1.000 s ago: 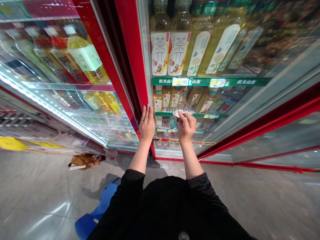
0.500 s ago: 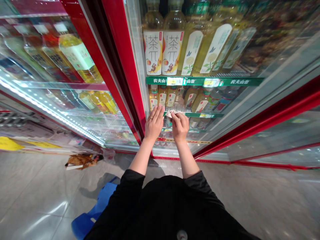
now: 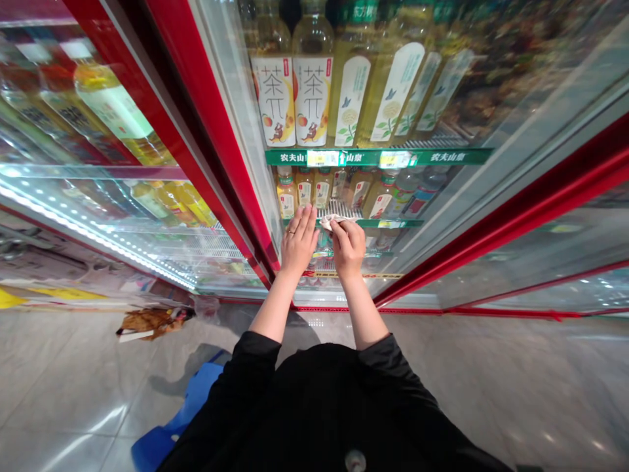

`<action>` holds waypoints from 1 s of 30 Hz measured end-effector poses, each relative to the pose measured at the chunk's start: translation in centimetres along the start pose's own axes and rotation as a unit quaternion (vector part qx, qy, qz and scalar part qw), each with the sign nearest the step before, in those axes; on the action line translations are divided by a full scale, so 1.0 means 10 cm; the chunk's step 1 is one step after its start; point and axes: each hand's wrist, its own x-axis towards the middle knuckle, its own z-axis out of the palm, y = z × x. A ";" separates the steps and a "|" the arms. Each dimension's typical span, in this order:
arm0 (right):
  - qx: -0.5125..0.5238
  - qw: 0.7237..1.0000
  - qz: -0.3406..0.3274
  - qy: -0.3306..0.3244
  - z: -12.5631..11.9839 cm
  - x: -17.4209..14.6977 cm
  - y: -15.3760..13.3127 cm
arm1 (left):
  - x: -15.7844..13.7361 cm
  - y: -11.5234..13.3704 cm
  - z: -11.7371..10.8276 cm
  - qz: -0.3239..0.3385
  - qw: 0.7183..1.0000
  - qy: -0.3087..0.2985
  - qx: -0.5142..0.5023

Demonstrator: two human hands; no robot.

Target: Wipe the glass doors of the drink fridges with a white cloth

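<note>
Hands (image 3: pixel 350 250) at glass (image 3: pixel 496 98), white cloth (image 3: pixel 334 221) — perhaps tissue, "茶π" bottles (image 3: pixel 313 101)

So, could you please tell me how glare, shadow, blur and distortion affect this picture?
Head view: the light strip is blown out to white, and the floor shows a bright streak at lower left; head view: a shadow lies beside the blue plastic object; head view: goods at upper right are smeared and edges look stretched, but the left hand, right hand and white cloth read fairly clearly.

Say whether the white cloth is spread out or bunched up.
Bunched up: the white cloth is a crumpled wad in the right hand.
</note>
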 end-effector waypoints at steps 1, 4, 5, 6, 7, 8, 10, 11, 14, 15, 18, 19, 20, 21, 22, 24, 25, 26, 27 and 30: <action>-0.005 1.000 0.008 0.008 -0.04 -0.01 0.06 | 0.00 0.00 0.01 -0.006 1.000 0.000 0.002; -0.028 0.997 0.054 0.057 -0.12 0.06 0.20 | 0.01 0.03 0.03 -0.024 1.000 -0.002 0.004; -0.033 0.994 0.069 0.076 -0.13 0.10 0.23 | 0.01 0.04 0.03 -0.028 1.000 -0.002 0.004; -0.035 0.992 0.081 0.092 -0.12 0.15 0.24 | 0.01 0.05 0.02 -0.031 1.000 0.000 0.003; -0.035 0.990 0.087 0.103 -0.10 0.19 0.23 | 0.01 0.06 0.02 -0.034 0.999 0.001 0.001; -0.032 0.989 0.089 0.110 -0.08 0.22 0.21 | 0.02 0.08 0.01 -0.037 0.999 0.001 -0.002; -0.019 0.992 0.075 0.103 -0.03 0.25 0.15 | 0.02 0.09 -0.01 -0.044 0.999 -0.002 -0.007; -0.010 0.994 0.063 0.091 -0.01 0.24 0.13 | 0.02 0.10 -0.01 -0.047 0.999 -0.005 -0.010; 0.005 0.998 0.026 0.049 -0.02 0.13 0.11 | 0.03 0.11 -0.02 -0.057 0.998 -0.015 -0.020; 0.004 0.999 0.023 0.042 -0.05 0.09 0.13 | 0.03 0.11 -0.02 -0.062 0.998 -0.014 -0.025; -0.009 0.997 0.041 0.059 -0.16 0.01 0.25 | 0.02 0.13 0.02 -0.064 0.997 0.011 -0.033; -0.014 0.996 0.050 0.071 -0.19 0.01 0.30 | 0.01 0.14 0.04 -0.060 0.997 0.024 -0.032; -0.019 0.995 0.058 0.083 -0.22 0.02 0.34 | 0.01 0.16 0.06 -0.053 0.997 0.036 -0.031; -0.022 0.993 0.065 0.094 -0.25 0.05 0.38 | 0.01 0.19 0.08 -0.045 0.998 0.046 -0.029; -0.023 0.992 0.070 0.104 -0.26 0.10 0.40 | 0.01 0.21 0.09 -0.037 0.998 0.052 -0.026; -0.010 0.991 0.071 0.116 -0.25 0.20 0.40 | 0.03 0.28 0.12 -0.022 0.998 0.058 -0.023; 0.001 0.991 0.067 0.118 -0.23 0.24 0.38 | 0.05 0.32 0.13 -0.015 0.998 0.058 -0.022; 0.012 0.991 0.060 0.116 -0.21 0.27 0.36 | 0.07 0.35 0.13 -0.007 0.998 0.057 -0.022; 0.022 0.993 0.052 0.107 -0.19 0.29 0.33 | 0.09 0.39 0.13 -0.001 0.998 0.055 -0.021; 0.036 0.998 0.028 0.043 -0.17 0.24 0.28 | 0.14 0.48 0.09 0.010 0.999 0.029 -0.023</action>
